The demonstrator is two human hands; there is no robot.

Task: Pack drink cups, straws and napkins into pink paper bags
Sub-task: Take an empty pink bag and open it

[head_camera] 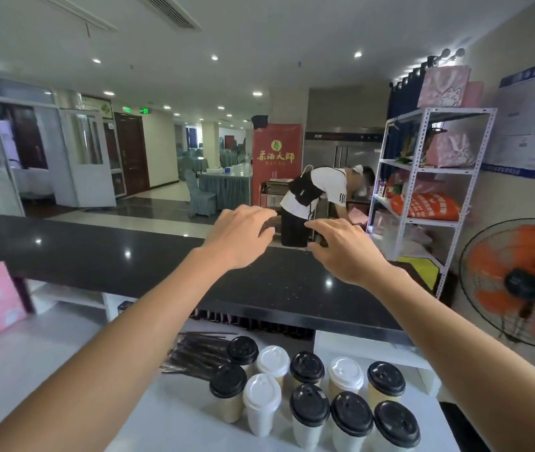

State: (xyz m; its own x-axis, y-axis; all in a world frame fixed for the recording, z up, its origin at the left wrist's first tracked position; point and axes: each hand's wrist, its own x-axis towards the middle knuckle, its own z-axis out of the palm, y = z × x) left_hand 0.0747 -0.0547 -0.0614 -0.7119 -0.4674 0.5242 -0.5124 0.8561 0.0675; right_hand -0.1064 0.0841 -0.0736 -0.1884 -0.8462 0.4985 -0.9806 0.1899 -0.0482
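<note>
Both hands, left and right, hover loosely curled, gripping nothing, above glossy black counter.

Two bare forearms reach in from the bottom edge, each ending in a bare hand: the left hand and the right hand. No sleeve, watch, ring or glove shows on either. The fingernails look short and unpainted.
</note>
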